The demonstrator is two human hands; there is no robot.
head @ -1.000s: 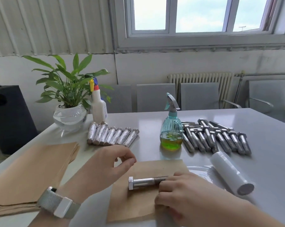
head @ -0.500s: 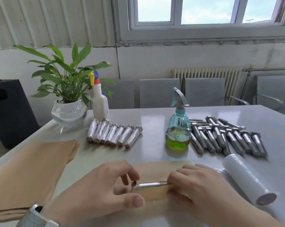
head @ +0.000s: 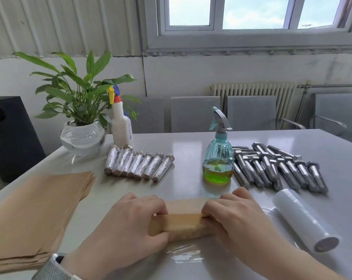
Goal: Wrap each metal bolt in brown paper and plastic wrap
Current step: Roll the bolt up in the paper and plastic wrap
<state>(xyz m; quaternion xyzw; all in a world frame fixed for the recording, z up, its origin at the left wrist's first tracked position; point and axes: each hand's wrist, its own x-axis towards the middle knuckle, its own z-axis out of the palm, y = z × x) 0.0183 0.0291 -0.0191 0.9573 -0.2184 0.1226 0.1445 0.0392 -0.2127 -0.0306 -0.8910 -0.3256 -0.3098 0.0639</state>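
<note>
A roll of brown paper [head: 181,224] lies near the table's front edge, folded over the bolt, which is hidden inside. My left hand [head: 130,225] grips the roll's left end and my right hand [head: 233,217] grips its right end. A clear sheet of plastic wrap [head: 183,253] lies flat under the roll. The plastic wrap roll [head: 304,219] lies to the right. Several bare metal bolts [head: 276,168] lie behind it. Several wrapped bolts [head: 138,164] lie in a row at the middle left.
A stack of brown paper sheets [head: 35,215] lies at the left. A teal spray bottle [head: 218,156] with green liquid stands between the two bolt groups. A potted plant [head: 82,136] and a white spray bottle [head: 120,124] stand at the back left. Chairs line the far side.
The brown paper has been folded up over the bolt, which was lying bare on the sheet before. Both hands have closed round the ends of the roll. The camera moved closer.
</note>
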